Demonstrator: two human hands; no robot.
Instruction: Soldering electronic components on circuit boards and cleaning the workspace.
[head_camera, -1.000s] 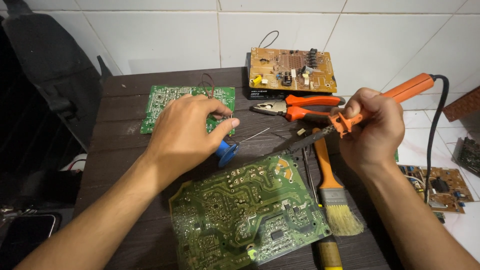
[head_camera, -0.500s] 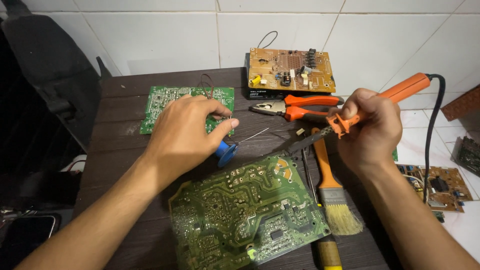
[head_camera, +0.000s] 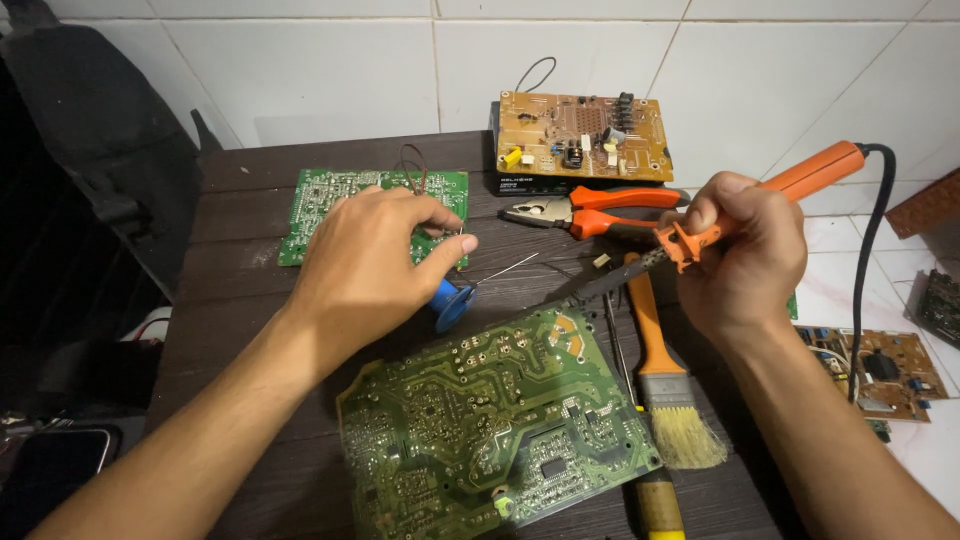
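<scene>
While gripping the orange soldering iron (head_camera: 770, 205) in a closed fist of the right hand (head_camera: 745, 265), with fingers wrapped fully round the handle and the dark tip pointing down-left from the grip toward the upper edge of the large green circuit board (head_camera: 495, 425). Pinching a blue solder spool (head_camera: 452, 302) between thumb and fingers of the left hand (head_camera: 375, 260), nearly closed, with a thin wire of solder running right from the grip toward the iron's tip. Just below both grips, the large green board, tilted on the dark wooden table (head_camera: 235, 290). Under the left hand, partly covered, a smaller green board (head_camera: 320, 195). Just beyond the right grip, orange-handled pliers (head_camera: 600, 210) and a brown board on a black box (head_camera: 580, 140); beneath it, a paintbrush (head_camera: 665, 385).
</scene>
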